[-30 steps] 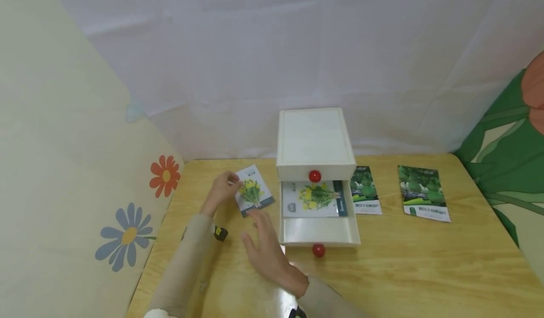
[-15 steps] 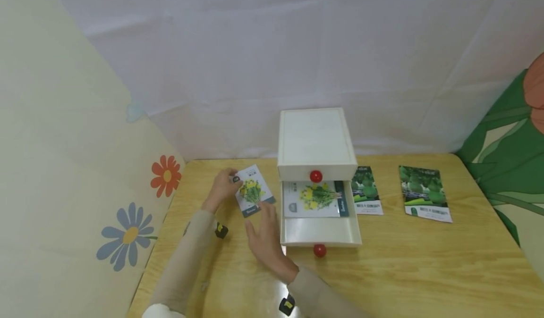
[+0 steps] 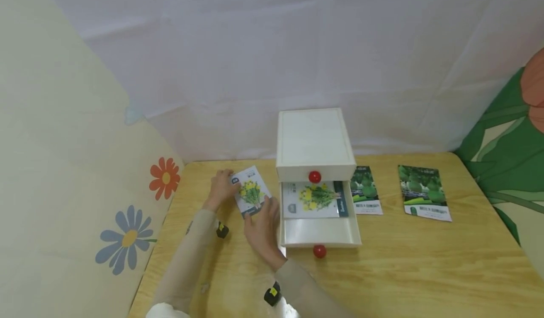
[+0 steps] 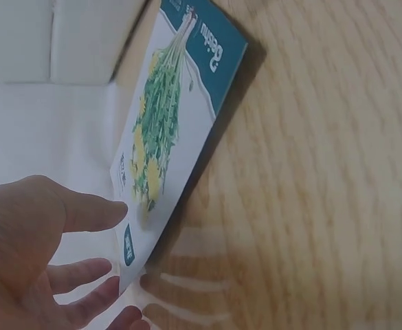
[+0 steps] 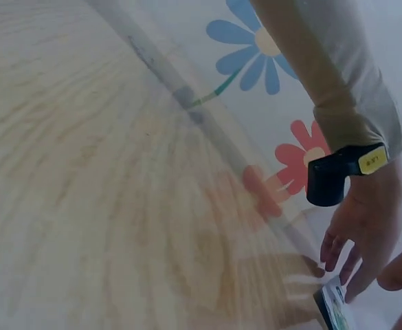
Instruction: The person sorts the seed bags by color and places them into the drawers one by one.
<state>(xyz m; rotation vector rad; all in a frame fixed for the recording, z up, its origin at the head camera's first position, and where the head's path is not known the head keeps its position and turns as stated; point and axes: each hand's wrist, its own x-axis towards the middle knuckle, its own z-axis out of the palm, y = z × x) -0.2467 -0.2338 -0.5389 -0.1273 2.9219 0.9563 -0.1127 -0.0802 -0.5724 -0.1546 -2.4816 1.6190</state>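
A white seed packet printed with yellow-flowered greens lies tilted at the left of the table. My left hand pinches its upper left edge, thumb over the face. In the left wrist view, the seed packet casts a shadow along its side, and the left hand has fingertips at its near corner. My right hand reaches the packet's lower right corner, fingers extended over that edge; whether they touch it is unclear. A matching packet lies in the lower drawer, which is pulled out.
The white drawer unit has red knobs; its upper drawer is closed. To its right lie two green gourd seed packets, one partly behind the unit. A pale cloth hangs behind the wooden table.
My right hand has moved up and left to the packet's lower right corner. My left hand has stayed at the upper left edge, and the packet has barely shifted.
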